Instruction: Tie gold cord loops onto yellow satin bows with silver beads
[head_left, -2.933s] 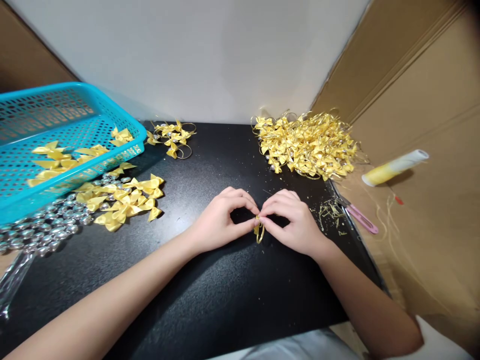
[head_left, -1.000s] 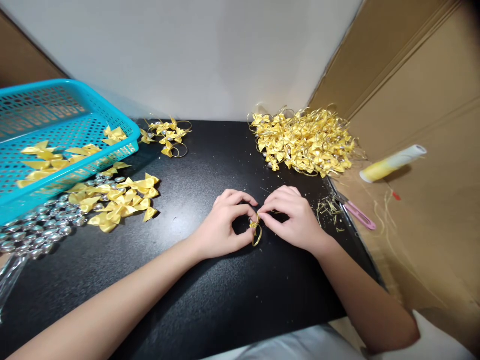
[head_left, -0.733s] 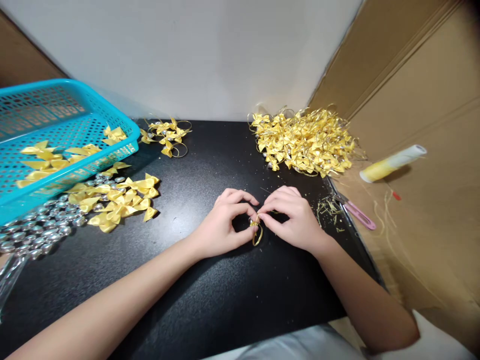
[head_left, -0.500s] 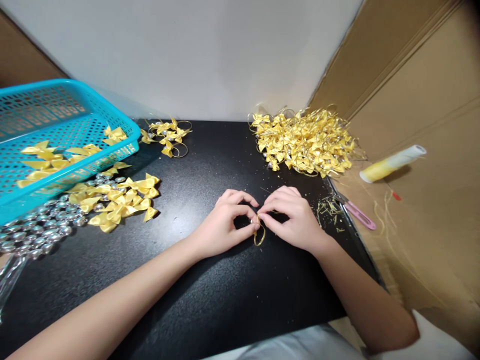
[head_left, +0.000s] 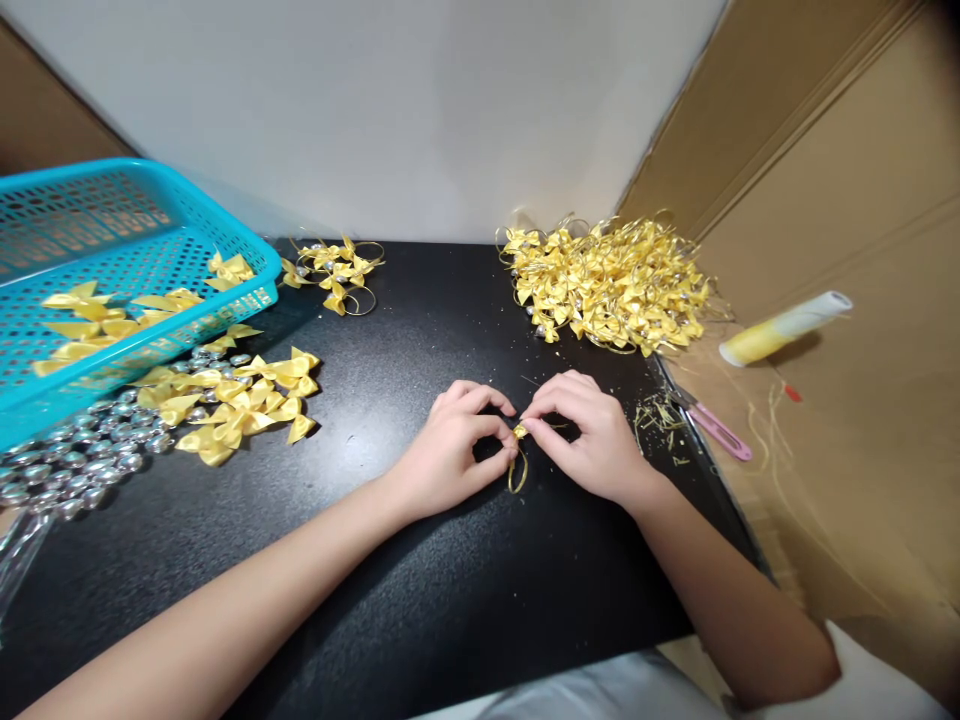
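Observation:
Over the middle of the black table, my left hand (head_left: pixel 454 445) pinches a small yellow bow (head_left: pixel 519 432) between thumb and index finger. A gold cord loop (head_left: pixel 517 473) hangs below those fingertips. From the other side, my right hand (head_left: pixel 589 435) has its thumb and index finger closed at the bow's right side, where a thin cord end sticks out. The fingertips of both hands nearly meet and hide most of the bow. To the upper right lies a large pile of finished-looking yellow bows with gold cord loops (head_left: pixel 607 285).
A turquoise basket (head_left: pixel 169 335) with yellow bows stands at the left. Beside it lie loose yellow bows (head_left: pixel 247 405) and silver beads (head_left: pixel 82 460). A few looped bows (head_left: pixel 337 270) sit at the back. On the right are pink-handled snippers (head_left: pixel 718 430), cord clippings (head_left: pixel 660 420) and a yellow-white roll (head_left: pixel 784 328).
My right fingertips have shifted slightly right, and more of the yellow bow shows between the hands. My left hand has barely moved.

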